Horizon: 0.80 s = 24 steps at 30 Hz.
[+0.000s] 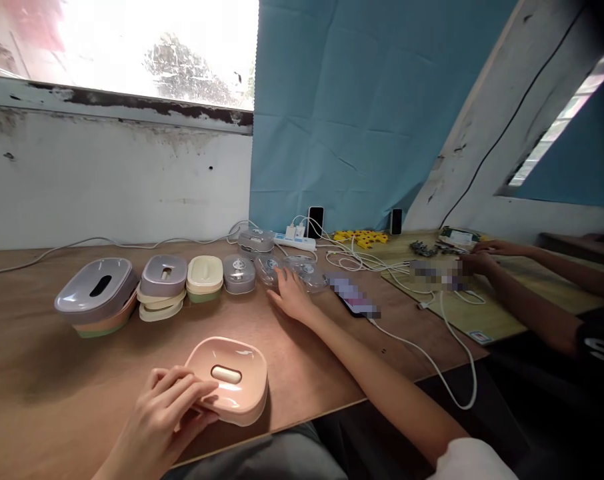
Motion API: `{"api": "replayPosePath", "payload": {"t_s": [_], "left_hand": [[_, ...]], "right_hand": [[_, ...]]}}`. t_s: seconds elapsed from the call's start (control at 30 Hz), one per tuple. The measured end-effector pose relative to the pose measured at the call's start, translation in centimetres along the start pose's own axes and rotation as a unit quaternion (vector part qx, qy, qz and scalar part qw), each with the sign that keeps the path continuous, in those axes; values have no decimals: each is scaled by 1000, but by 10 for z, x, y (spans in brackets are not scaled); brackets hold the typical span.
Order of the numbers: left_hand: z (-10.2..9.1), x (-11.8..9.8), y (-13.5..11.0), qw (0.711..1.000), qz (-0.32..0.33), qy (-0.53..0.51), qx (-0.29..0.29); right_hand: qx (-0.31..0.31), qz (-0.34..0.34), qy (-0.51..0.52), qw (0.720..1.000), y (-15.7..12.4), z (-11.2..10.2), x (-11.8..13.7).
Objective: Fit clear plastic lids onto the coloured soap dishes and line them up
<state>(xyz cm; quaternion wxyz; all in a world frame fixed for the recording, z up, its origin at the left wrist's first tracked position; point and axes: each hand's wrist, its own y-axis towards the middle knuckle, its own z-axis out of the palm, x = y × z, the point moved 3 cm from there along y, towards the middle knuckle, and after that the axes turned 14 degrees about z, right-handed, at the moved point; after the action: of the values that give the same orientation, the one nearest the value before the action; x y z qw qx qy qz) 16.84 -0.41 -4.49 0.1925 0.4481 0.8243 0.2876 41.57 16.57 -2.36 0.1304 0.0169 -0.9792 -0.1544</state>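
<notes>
My left hand (169,410) grips the left edge of a shallow peach soap dish (249,360), its thumb at the side and fingers over the rim. The dish lies near the table's front edge, and a pale piece shows through the oval slot in its floor. Farther back, my right hand (292,297) is stretched out with its fingers apart, over clear plastic covers (309,273). Whether its fingertips touch them I cannot tell. Just left of that hand stands a greyish clear-lidded container (239,275).
Stacked dishes in cream and green (205,277), grey and cream (165,277), and grey, peach and green (102,293) stand at left. A phone (352,293), white cables (445,320) and a power strip (297,241) lie to the right. Another person's hands (482,260) work at far right.
</notes>
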Motion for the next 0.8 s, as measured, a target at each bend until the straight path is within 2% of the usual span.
{"api": "replayPosePath", "payload": {"t_s": [0.2, 0.5, 0.63, 0.73, 0.8], "left_hand": [[2, -10, 4, 999, 11, -43, -3], [-1, -6, 2, 999, 0, -34, 35], [3, -1, -3, 997, -64, -20, 31], [8, 4, -10, 990, -120, -56, 45], [10, 6, -13, 987, -131, -76, 53]], "right_hand": [[-35, 4, -26, 999, 6, 18, -10], [-133, 20, 43, 990, 16, 12, -16], [-184, 25, 105, 977, 23, 7, -29], [-213, 22, 141, 967, 26, 4, -37], [-222, 17, 153, 963, 27, 2, -38]]}}
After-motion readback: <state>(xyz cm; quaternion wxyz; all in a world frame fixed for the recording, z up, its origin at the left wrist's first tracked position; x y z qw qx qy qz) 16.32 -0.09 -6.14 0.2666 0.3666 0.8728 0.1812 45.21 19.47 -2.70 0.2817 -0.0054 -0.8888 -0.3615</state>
